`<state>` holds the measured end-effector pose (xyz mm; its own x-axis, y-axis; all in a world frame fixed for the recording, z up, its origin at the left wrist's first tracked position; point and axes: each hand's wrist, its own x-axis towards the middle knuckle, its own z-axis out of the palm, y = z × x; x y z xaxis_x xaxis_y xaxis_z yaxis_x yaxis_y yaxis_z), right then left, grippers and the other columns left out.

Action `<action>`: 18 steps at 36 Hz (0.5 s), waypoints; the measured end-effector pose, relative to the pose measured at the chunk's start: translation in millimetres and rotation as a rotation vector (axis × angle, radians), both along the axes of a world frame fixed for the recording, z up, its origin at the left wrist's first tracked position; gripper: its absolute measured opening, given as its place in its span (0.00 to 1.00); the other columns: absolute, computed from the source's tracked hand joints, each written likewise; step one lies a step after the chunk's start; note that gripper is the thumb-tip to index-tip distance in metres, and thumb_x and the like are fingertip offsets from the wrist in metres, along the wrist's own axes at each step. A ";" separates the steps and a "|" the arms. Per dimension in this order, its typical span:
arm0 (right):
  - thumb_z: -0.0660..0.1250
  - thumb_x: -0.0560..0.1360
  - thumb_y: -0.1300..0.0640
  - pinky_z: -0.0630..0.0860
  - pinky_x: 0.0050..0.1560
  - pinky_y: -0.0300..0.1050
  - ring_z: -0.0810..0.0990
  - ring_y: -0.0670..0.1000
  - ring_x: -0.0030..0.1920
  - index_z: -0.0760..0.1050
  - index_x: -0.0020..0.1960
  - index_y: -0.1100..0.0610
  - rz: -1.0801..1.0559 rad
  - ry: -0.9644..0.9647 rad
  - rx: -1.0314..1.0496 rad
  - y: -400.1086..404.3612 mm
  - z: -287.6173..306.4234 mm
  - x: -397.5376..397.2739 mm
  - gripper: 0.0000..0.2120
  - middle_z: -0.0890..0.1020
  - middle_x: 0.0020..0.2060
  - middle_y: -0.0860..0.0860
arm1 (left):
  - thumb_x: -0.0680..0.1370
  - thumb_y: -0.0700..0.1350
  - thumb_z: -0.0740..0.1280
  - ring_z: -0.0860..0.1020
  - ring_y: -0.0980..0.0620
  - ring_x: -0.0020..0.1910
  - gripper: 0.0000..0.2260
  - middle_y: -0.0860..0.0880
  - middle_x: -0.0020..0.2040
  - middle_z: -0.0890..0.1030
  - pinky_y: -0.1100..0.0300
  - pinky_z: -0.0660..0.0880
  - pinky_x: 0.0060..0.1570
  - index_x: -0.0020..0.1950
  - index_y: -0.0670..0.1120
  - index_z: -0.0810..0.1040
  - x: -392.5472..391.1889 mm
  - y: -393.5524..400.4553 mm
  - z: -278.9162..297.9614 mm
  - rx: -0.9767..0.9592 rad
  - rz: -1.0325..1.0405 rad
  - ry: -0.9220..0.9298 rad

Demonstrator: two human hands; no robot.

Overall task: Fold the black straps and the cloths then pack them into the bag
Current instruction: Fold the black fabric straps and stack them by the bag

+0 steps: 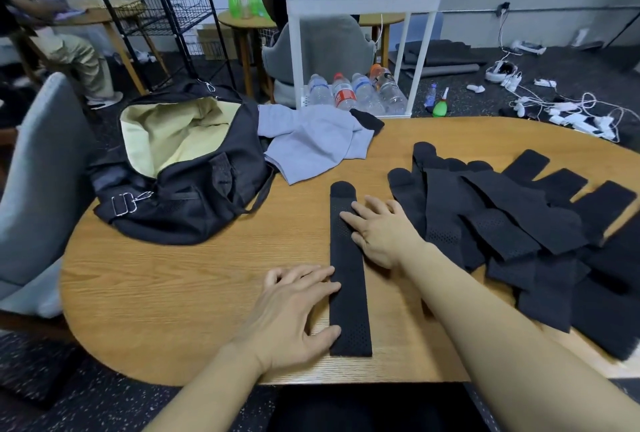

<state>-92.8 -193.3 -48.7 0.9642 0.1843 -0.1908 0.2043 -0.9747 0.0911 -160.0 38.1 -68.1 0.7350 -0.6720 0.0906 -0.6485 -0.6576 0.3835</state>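
One wooden table point(173, 293) bears one black bag point(187, 196), unzipped and gaping at the far left, with one grey cloth point(311, 144) touching its right side. One heap of black straps point(519, 223), too overlapped to count, lies right. One single strap point(349, 293) lies flat at centre; left hand point(294, 307) and right hand point(377, 227) press it with straight fingers.

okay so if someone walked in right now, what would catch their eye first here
Two bare hands, the left hand and right hand, press flat on one long black perforated strap mid-table. A heap of black straps fans out right; an open black bag with cream lining sits left.
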 end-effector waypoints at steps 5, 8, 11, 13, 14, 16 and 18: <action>0.45 0.84 0.47 0.47 0.74 0.55 0.45 0.55 0.78 0.51 0.79 0.47 -0.045 -0.011 0.059 2.1 2.0 -1.6 0.24 0.55 0.78 0.50 | 0.74 0.67 0.56 0.54 0.62 0.74 0.30 0.63 0.76 0.60 0.62 0.44 0.65 0.74 0.59 0.67 1.5 -0.4 2.2 0.029 -0.007 0.002; 0.45 0.84 0.48 0.48 0.74 0.52 0.45 0.53 0.78 0.51 0.79 0.48 -0.068 -0.084 0.157 3.2 10.6 -11.2 0.23 0.56 0.78 0.50 | 0.75 0.68 0.53 0.54 0.64 0.74 0.30 0.63 0.76 0.59 0.62 0.45 0.66 0.75 0.60 0.65 1.2 0.3 0.8 -0.035 0.024 0.030; 0.49 0.84 0.50 0.49 0.71 0.48 0.49 0.53 0.78 0.57 0.78 0.50 -0.017 -0.197 0.290 5.1 19.7 -26.5 0.22 0.61 0.77 0.50 | 0.75 0.68 0.53 0.49 0.73 0.71 0.28 0.66 0.75 0.59 0.63 0.45 0.69 0.74 0.62 0.64 -1.8 1.4 1.1 -0.165 0.077 0.047; 0.53 0.83 0.54 0.53 0.70 0.50 0.55 0.54 0.77 0.65 0.75 0.52 0.005 -0.284 0.462 6.3 23.9 -41.9 0.21 0.69 0.73 0.51 | 0.75 0.62 0.57 0.50 0.75 0.70 0.26 0.66 0.74 0.62 0.65 0.45 0.69 0.73 0.61 0.67 -6.2 3.0 3.6 -0.228 0.097 0.033; 0.54 0.81 0.55 0.56 0.70 0.52 0.58 0.54 0.76 0.68 0.73 0.54 0.015 -0.320 0.547 6.4 25.6 -51.6 0.21 0.72 0.71 0.51 | 0.73 0.59 0.58 0.53 0.73 0.71 0.27 0.65 0.73 0.64 0.65 0.45 0.69 0.73 0.60 0.69 -9.7 4.6 4.8 -0.238 0.097 0.028; 0.57 0.78 0.60 0.60 0.68 0.51 0.61 0.53 0.74 0.72 0.71 0.54 0.021 -0.368 0.661 5.9 25.7 -73.2 0.21 0.76 0.67 0.50 | 0.70 0.54 0.61 0.58 0.68 0.72 0.29 0.63 0.72 0.68 0.61 0.48 0.70 0.72 0.58 0.71 -17.4 9.0 5.7 -0.218 0.068 0.016; 0.61 0.77 0.65 0.60 0.67 0.46 0.63 0.50 0.72 0.72 0.70 0.51 -0.010 -0.347 0.709 6.8 21.7 -95.3 0.24 0.75 0.67 0.49 | 0.68 0.51 0.63 0.58 0.66 0.73 0.31 0.63 0.73 0.68 0.58 0.49 0.71 0.73 0.57 0.70 -24.5 13.1 3.6 -0.159 0.009 0.015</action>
<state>-188.2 -186.5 -27.0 0.9492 0.1408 0.2814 0.2694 -0.8257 -0.4956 -184.5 51.1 -64.4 0.7431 -0.6433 0.1844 -0.6363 -0.5938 0.4924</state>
